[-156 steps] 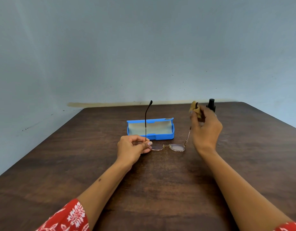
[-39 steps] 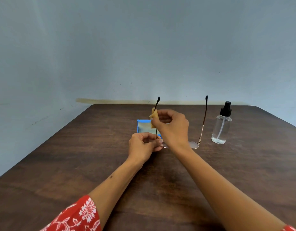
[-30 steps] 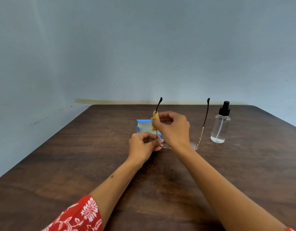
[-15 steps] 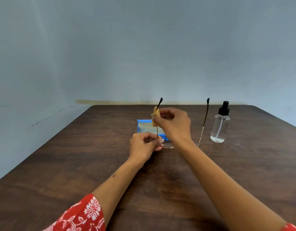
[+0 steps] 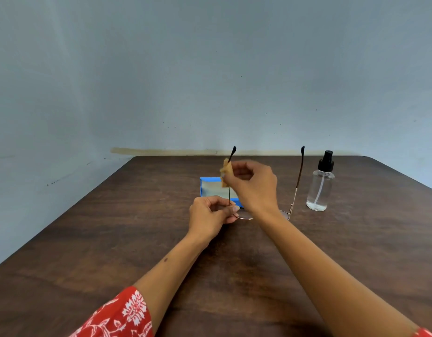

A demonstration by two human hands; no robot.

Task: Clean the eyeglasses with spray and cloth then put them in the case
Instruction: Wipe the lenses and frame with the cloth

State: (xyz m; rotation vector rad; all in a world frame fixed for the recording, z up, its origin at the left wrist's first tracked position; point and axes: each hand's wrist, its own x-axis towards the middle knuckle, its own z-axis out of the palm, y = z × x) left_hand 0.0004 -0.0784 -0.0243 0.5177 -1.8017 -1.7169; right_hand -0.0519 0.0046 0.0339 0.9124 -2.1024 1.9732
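Dark brown wood grain covers the desk (image 5: 113, 239), and nearest on it the left hand (image 5: 209, 216) is seen with its fingers curled, pinching the eyeglasses (image 5: 244, 215) at the hinge end of the frame, lenses down just above or on the surface; which of the two cannot be told. The temples are held pointing upward. Just beyond, the right hand (image 5: 252, 184) is closed in a pinch on a small tan cloth (image 5: 225, 170), which is wrapped round the upright left temple. The frame is judged to be thin metal wire: light, springy and easily bent, with lenses that smear and scratch, so it is best taken by the rim edge or hinge, never by the glass. The cloth is soft and limp. Behind the hands the open blue case (image 5: 210, 187) is partly hidden. Farther right a clear spray bottle (image 5: 320, 188) with a black nozzle is left standing, probably light and easily tipped.
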